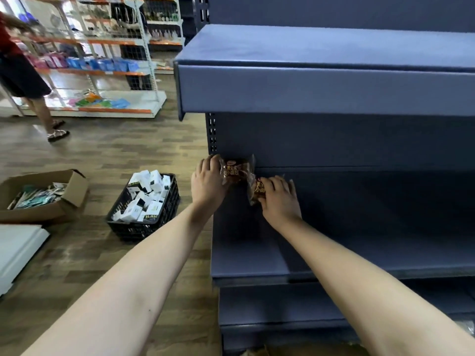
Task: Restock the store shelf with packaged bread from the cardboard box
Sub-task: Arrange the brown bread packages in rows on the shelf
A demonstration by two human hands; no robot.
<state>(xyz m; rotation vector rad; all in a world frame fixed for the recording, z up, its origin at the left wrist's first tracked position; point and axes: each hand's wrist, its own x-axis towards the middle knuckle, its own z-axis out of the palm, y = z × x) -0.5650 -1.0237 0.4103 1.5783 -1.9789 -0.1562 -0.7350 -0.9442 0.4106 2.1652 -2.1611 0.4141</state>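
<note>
Both forearms reach forward from the bottom of the view into the dark blue shelf [359,253], toward its rear left corner. At that corner the left hand [207,181] holds one bread packet [237,170] from its left end; the fingers [212,160] curl over the top edge and pinch the wrapper. This packet stands nearly upright against the back panel, and its long axis runs left to right along the wall.

Just to the right and a little lower, the right hand [279,196] covers a second bread packet [257,190]. Its fingers are bent and pressed on the wrapper from the right side, so only the left part of the packet shows. It leans, with the lower end toward the front of the shelf. The two packets touch or nearly touch; I cannot tell which.

I judge that the coming move is to set both upright, side by side, on the shelf floor. The rest of the shelf to the right is free, so the row can grow that way.
</note>
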